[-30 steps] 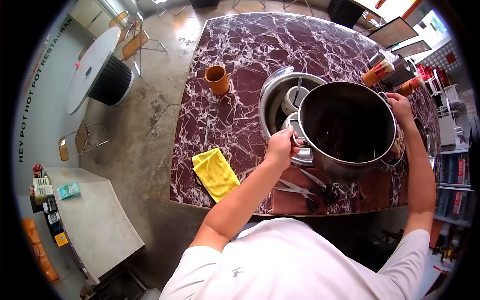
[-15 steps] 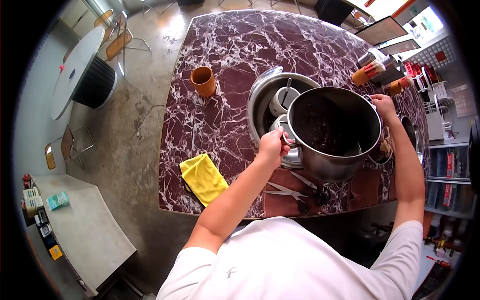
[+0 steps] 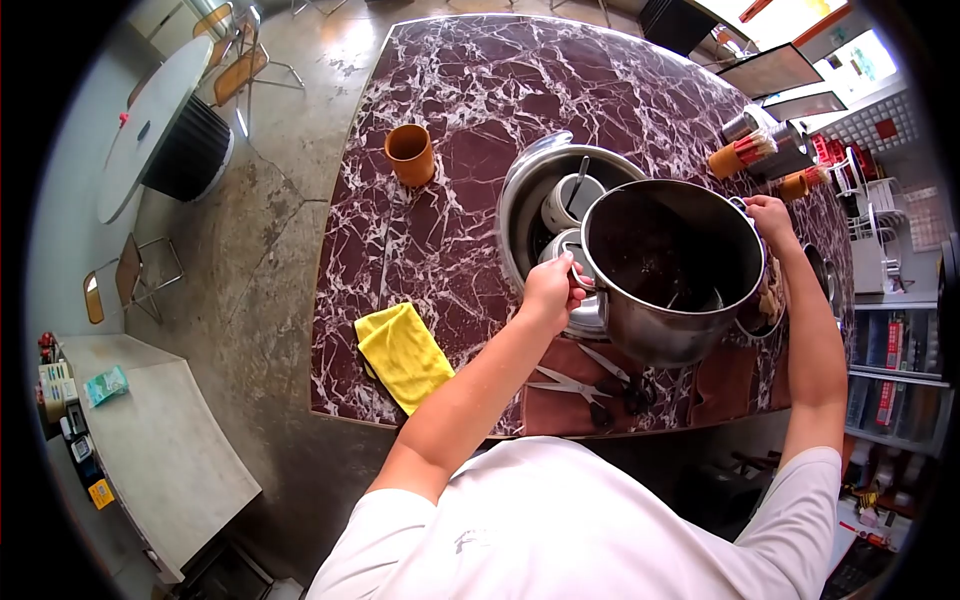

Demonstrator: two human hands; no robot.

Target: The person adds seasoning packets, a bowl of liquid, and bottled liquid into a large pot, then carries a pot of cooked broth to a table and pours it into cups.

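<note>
Between my two hands is a large steel stockpot (image 3: 665, 335), tilted a little, its dark inside facing up toward me. My left hand (image 3: 552, 292) is closed round its left handle, and my right hand (image 3: 772, 220) grips the handle on the far right side. Behind the pot, partly hidden by it, a wide steel basin (image 3: 518, 225) holds white enamel cups (image 3: 567, 200), one with a spoon-like handle (image 3: 580, 172) standing in it. Under the pot's front edge lie scissors (image 3: 572, 385) on a brown cloth (image 3: 552, 412).
A folded yellow cloth (image 3: 405, 355) and a brown cup (image 3: 410, 157) stand on the left part of the marbled table (image 3: 470, 90). Canisters of skewers or sticks (image 3: 735, 155) are at the far right. A grey side table (image 3: 165, 430) is at lower left.
The pot has shifted very slightly right and down, still in both hands. The whole view has tilted a little; the other things keep their places on the table.
</note>
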